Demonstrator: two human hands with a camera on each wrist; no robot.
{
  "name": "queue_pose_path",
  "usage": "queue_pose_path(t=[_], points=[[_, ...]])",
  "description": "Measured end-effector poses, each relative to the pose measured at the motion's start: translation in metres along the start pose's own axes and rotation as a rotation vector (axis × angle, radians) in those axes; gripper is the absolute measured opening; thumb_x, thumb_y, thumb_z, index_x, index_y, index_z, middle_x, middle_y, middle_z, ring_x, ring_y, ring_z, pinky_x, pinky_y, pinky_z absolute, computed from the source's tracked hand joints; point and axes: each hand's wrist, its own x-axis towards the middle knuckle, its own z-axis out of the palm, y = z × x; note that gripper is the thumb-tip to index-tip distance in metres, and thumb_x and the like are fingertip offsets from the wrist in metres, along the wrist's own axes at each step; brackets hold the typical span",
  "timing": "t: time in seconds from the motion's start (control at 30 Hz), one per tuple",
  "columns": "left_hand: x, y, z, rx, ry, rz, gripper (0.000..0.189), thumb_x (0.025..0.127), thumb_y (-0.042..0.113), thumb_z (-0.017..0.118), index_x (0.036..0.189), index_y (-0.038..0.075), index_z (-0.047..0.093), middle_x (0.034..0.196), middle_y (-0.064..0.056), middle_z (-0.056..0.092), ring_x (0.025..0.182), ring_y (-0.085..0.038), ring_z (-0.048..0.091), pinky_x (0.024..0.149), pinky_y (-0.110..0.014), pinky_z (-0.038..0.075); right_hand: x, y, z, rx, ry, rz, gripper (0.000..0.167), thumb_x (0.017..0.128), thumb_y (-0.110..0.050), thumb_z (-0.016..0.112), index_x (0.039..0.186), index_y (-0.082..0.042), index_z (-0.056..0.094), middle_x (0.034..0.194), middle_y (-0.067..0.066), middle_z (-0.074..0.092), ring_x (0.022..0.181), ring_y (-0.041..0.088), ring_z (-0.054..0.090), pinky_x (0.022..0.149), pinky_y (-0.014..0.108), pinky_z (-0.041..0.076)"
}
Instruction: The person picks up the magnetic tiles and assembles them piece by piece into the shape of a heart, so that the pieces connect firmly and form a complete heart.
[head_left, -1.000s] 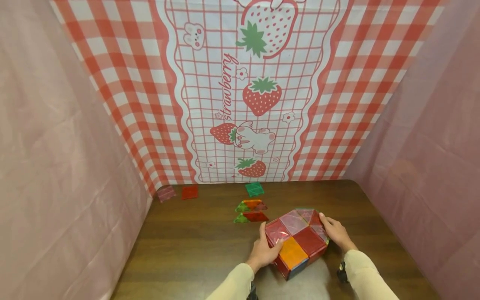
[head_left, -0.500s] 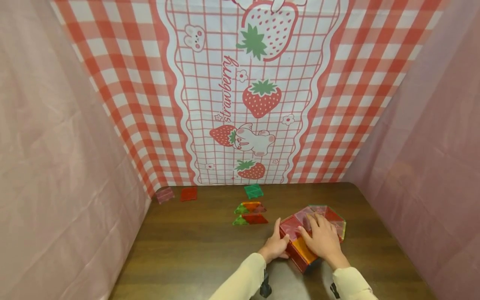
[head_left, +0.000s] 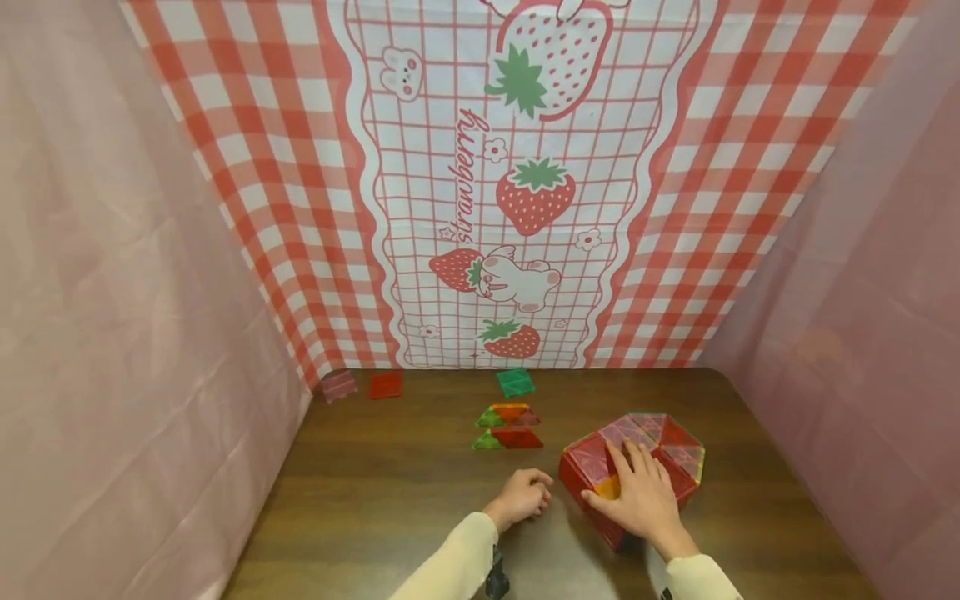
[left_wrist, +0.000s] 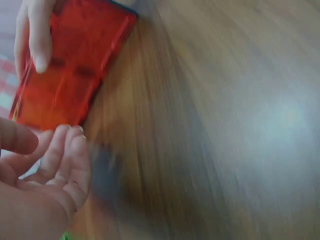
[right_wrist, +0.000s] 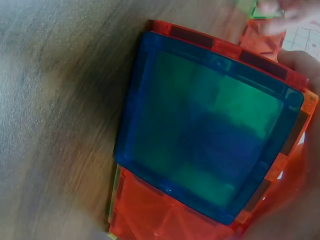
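Observation:
A box built from translucent magnetic tiles (head_left: 678, 473) stands on the table at right. Its top is mostly red and pink, with an orange tile partly covered. My right hand (head_left: 640, 497) rests over the top, fingers spread and thumb near the left edge. In the right wrist view a blue square tile (right_wrist: 200, 135) forms one side wall, framed by red and orange tiles. My left hand (head_left: 522, 496) hovers left of the box, fingers loosely curled around nothing. The left wrist view has the box's red wall (left_wrist: 75, 75) just beyond the fingertips.
Two flat rows of green, orange and red tiles (head_left: 510, 437) lie left of the box. Behind them is a green tile (head_left: 516, 382). A red tile (head_left: 386, 385) and a pink tile (head_left: 339, 387) lie at the back left. A strawberry-print cloth (head_left: 536, 196) hangs behind the table.
The box has shifted right and turned slightly. My right hand has gone from its right side onto its top. My left hand has let go of the box and moved left.

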Motion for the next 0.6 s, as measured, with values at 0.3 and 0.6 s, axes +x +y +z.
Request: queue_pose_path(t=[0.3, 0.6], points=[[-0.001, -0.021, -0.09, 0.251, 0.121, -0.001, 0.023, 0.097, 0.003, 0.051, 0.103, -0.005, 0.072, 0.082, -0.01, 0.072, 0.067, -0.012, 0.065, 0.06, -0.028, 0.053, 0.009, 0.023, -0.01, -0.005, 0.01, 0.031, 0.103, 0.075, -0.076, 0.07, 0.152, -0.013, 0.045, 0.149, 0.028, 0.044, 0.134, 0.056, 0.041, 0.108, 0.073, 0.03], [-0.011, -0.036, -0.154, 0.351, 0.247, -0.058, 0.025, 0.095, 0.005, 0.051, 0.105, -0.006, 0.072, 0.086, -0.013, 0.073, 0.073, -0.014, 0.064, 0.063, -0.028, 0.051, 0.022, 0.026, -0.023, 0.0, -0.083, 0.08, 0.104, 0.077, -0.072, 0.071, 0.149, -0.003, 0.042, 0.146, 0.035, 0.042, 0.131, 0.061, 0.038, 0.103, 0.077, 0.029]])
